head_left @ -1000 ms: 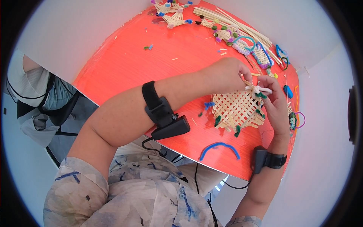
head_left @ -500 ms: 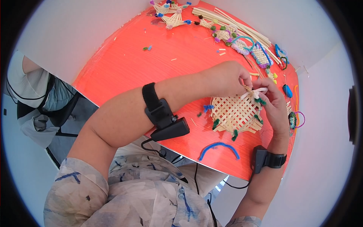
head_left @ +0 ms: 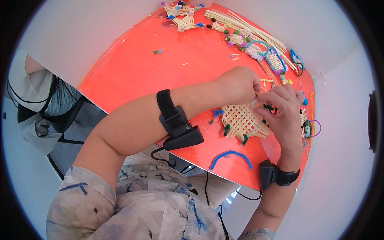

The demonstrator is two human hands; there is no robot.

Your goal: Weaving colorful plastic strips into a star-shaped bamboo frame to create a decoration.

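Observation:
A round openwork mat of woven bamboo strips lies in front of me, with dark green pipe-cleaner twists and a blue twist along its rim. At its far edge my left hand is closed, its fingertips pinching the ends of the strips. My right hand arches over the mat's right side, thumb and forefinger closed at the same spot. Between the fingertips shows a small bit of white pipe cleaner; most of it is hidden by my right hand.
A bent blue pipe cleaner rests near the red table's front edge. Woven stars, small woven pieces and a bundle of bamboo strips line the back. White partitions surround the table. Another person sits at the left.
My right hand has moved left and turned over the mat's edge, covering most of the white pipe cleaner that showed before. My left hand has stayed nearly in place.

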